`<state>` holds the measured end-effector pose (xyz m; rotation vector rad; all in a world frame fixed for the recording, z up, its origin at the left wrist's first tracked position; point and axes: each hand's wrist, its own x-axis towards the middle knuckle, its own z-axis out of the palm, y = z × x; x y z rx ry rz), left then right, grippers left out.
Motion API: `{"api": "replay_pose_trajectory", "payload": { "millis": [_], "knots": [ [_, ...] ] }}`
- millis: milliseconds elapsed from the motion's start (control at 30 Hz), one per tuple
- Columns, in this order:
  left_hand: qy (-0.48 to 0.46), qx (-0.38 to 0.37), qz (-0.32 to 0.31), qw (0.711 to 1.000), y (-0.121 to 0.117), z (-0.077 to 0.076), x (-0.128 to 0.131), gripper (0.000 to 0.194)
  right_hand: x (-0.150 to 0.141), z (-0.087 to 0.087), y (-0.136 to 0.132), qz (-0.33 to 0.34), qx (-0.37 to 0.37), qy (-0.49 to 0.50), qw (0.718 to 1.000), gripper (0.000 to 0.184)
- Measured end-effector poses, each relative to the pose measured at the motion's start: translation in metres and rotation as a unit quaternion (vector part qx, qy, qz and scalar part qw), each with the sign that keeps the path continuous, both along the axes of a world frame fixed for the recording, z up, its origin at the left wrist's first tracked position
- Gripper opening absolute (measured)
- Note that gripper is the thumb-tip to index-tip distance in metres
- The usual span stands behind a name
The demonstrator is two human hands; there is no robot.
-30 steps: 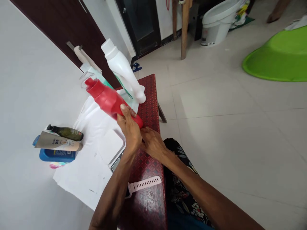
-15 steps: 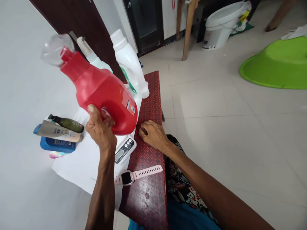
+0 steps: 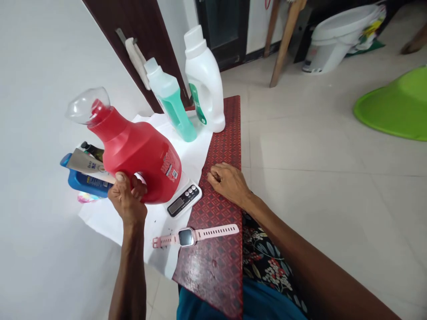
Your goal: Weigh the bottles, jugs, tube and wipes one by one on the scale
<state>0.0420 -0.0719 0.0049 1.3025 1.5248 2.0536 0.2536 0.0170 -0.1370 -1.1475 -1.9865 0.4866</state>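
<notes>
My left hand (image 3: 128, 195) is wrapped round the handle of a large red detergent bottle (image 3: 142, 153). The bottle tilts to the left and has a clear cap (image 3: 88, 106) on its spout. Its base covers the back of a white digital kitchen scale (image 3: 184, 201); whether they touch I cannot tell. On the red patterned table (image 3: 216, 262), my right hand (image 3: 230, 183) rests with its fingers curled in and nothing in them. Nearer to me, a pink-strapped smartwatch (image 3: 187, 237) lies across the white paper (image 3: 158, 262) and the table.
A green liquid bottle (image 3: 175, 106) and a white detergent bottle (image 3: 208, 84) stand at the far end. By the wall at left lie a blue bottle (image 3: 88, 182), a beige tube (image 3: 85, 162) and a partly hidden dark bottle (image 3: 93, 151). A white bucket (image 3: 325, 49) stands on the floor.
My left hand has moved the red bottle left and lower, away from the far bottles, uncovering the green liquid bottle. The view has shifted; my right hand stays on the table.
</notes>
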Motion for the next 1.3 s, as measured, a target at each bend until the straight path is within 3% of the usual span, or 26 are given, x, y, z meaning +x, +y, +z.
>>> {"api": "replay_pose_trajectory", "payload": {
  "millis": [167, 367, 500, 600, 667, 833, 967, 1067, 1167, 1300],
  "knots": [
    [-0.016, -0.009, 0.003, 1.0, 0.001, -0.009, -0.008, 0.075, 0.0, -0.001, 0.0, 0.005, 0.0, 0.001, 1.0, 0.04],
    [-0.024, -0.042, 0.0, 0.999, 0.001, -0.006, -0.015, 0.076, 0.001, -0.001, 0.0, 0.004, -0.001, 0.006, 1.0, 0.038],
    [0.078, -0.063, 0.004, 0.995, -0.008, -0.007, -0.027, 0.068, 0.001, 0.0, 0.0, 0.003, -0.005, 0.008, 1.0, 0.038],
    [0.182, -0.088, 0.047, 0.978, -0.018, -0.011, -0.04, 0.067, 0.002, 0.0, 0.0, 0.0, -0.004, 0.007, 1.0, 0.039],
    [0.202, -0.088, 0.072, 0.973, -0.023, -0.013, -0.048, 0.068, 0.002, -0.001, 0.0, -0.002, 0.0, 0.006, 1.0, 0.038],
    [0.152, -0.033, 0.127, 0.98, -0.029, -0.015, -0.042, 0.061, 0.002, -0.003, 0.001, 0.003, 0.006, 0.012, 1.0, 0.036],
    [0.064, -0.074, 0.088, 0.991, -0.021, -0.02, -0.014, 0.054, 0.003, -0.003, 0.0, 0.02, 0.022, 0.01, 0.999, 0.037],
    [-0.031, -0.062, 0.096, 0.993, -0.006, -0.026, -0.005, 0.058, 0.003, -0.005, 0.001, 0.018, 0.04, 0.008, 0.999, 0.037],
    [-0.056, -0.038, 0.131, 0.989, -0.002, -0.028, -0.012, 0.058, 0.002, -0.008, 0.002, 0.019, 0.053, 0.005, 0.998, 0.038],
    [-0.058, -0.024, 0.196, 0.978, -0.024, -0.027, -0.041, 0.059, 0.003, -0.01, 0.003, 0.015, 0.049, -0.012, 0.999, 0.04]
  ]
}}
